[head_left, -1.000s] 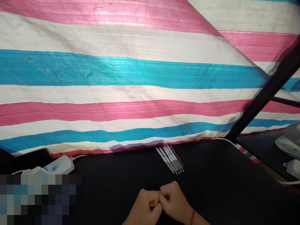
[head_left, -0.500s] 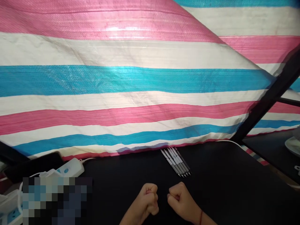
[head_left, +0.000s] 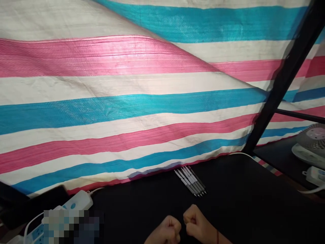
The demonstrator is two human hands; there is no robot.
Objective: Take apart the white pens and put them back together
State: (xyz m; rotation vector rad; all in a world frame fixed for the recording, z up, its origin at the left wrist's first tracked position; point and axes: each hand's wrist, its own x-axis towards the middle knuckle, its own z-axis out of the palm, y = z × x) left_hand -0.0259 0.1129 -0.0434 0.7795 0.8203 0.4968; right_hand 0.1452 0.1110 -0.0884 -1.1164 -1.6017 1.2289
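ok so no longer bumping knuckles, just keeping left hand [head_left: 166, 229] and right hand [head_left: 197, 223] balled up with a tiny gap, near side of the pens [head_left: 191, 182], gripping nothing visible, still leaving those lying side by side on the tabletop [head_left: 142, 200], so not handling any

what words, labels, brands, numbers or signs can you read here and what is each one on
No text can be read anywhere in the view.
Pens: any print on the barrels is too small to read.
Left power strip: blue markings, no legible lettering; part is pixelated.
Right power strip: markings too small and blurred.
Fan: nothing legible.
Striped sheet: stripes, no lettering visible.
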